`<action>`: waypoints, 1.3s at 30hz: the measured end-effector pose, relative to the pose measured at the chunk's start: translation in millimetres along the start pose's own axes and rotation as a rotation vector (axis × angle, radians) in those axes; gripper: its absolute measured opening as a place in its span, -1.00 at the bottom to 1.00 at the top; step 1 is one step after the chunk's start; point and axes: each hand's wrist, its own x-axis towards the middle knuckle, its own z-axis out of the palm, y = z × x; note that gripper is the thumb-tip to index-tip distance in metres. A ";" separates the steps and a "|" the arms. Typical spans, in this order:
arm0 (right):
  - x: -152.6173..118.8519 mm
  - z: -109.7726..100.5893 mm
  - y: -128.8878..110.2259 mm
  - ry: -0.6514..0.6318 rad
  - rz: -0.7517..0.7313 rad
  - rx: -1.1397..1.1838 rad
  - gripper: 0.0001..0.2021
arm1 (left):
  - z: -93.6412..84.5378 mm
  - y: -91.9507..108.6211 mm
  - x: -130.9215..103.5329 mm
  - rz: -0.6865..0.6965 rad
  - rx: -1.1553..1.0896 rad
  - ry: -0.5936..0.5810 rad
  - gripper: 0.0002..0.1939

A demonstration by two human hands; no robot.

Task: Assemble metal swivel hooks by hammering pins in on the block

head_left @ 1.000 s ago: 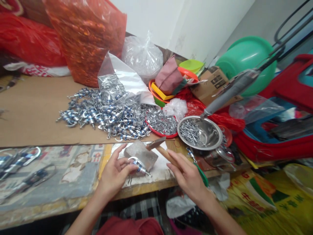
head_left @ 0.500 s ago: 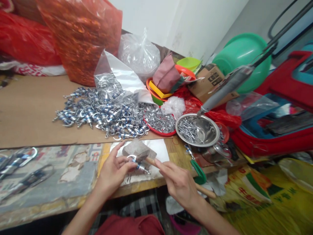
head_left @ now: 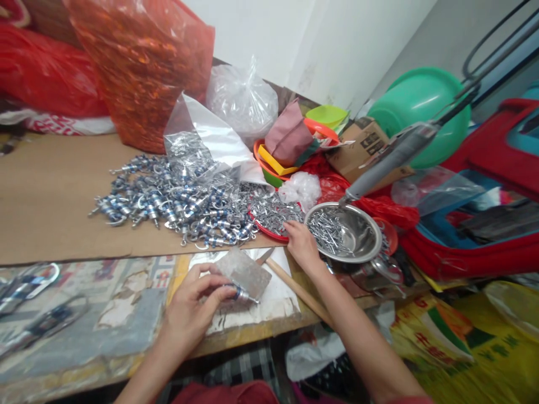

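Note:
My left hand (head_left: 200, 303) pinches a small silver-and-blue metal hook piece (head_left: 240, 294) between thumb and fingers. It holds the piece at a grey metal block (head_left: 246, 270) lying on white paper (head_left: 286, 306). My right hand (head_left: 302, 244) is at the near right edge of a red tray (head_left: 269, 229) of small flat metal bits (head_left: 275, 215). Its fingers are drawn together, and I cannot make out what is between them. A hammer (head_left: 300, 290) with a wooden handle lies beside the block, partly under my right forearm.
Many blue-and-silver hook pieces (head_left: 177, 202) are heaped on the cardboard (head_left: 54, 196). A steel bowl (head_left: 370, 255) with metal pins stands right of the tray. A grey-handled tool (head_left: 387, 157) hangs above it. Larger hook pieces (head_left: 29, 308) lie at the left.
My right hand has let go of the hammer and moved up to the red tray. The hammer now lies on the paper. My left hand still holds the hook piece by the block.

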 end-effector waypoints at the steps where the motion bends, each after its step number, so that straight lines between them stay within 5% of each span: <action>1: 13.7 1.8 1.3 -0.024 0.004 -0.009 -0.67 | 0.2 0.5 0.5 0.013 0.007 -0.007 -0.91; 5: 49.1 9.6 7.2 -0.105 -0.002 -0.027 -0.78 | 0.8 1.8 1.9 0.039 -0.025 -0.102 -0.88; 11: 55.4 2.4 12.2 -0.058 0.011 0.075 -0.80 | 0.2 -3.0 -1.0 0.042 -0.055 -0.163 -0.88; 17: -5.2 -6.2 -41.2 0.023 0.012 0.393 -0.75 | 1.3 -1.5 -1.9 -0.004 -0.008 -0.117 -0.79; 19: -34.5 -4.1 -67.8 0.021 -0.054 0.870 -0.81 | 1.9 -0.6 -1.7 -0.036 0.007 -0.091 -0.73; 21: -56.7 -1.5 -88.3 0.003 -0.054 1.109 -0.83 | 2.3 -0.1 -1.6 -0.045 0.002 -0.075 -0.71; 27: -71.0 1.4 -102.6 -0.002 0.046 1.368 -0.79 | 3.0 3.7 -2.5 -0.051 -0.074 -0.091 -0.81; 32: -77.1 -1.8 -95.6 0.039 -0.069 1.247 -0.68 | -1.5 13.1 -3.8 -0.123 -0.217 -0.087 -0.90; 37: -84.3 -7.7 -83.3 0.240 -0.642 0.669 -0.73 | -10.0 18.5 -2.6 -0.109 -0.158 -0.137 -0.91; 39: -83.3 -10.0 -79.6 0.291 -0.762 0.537 -0.74 | -11.6 19.6 -1.8 -0.063 -0.073 -0.174 -0.89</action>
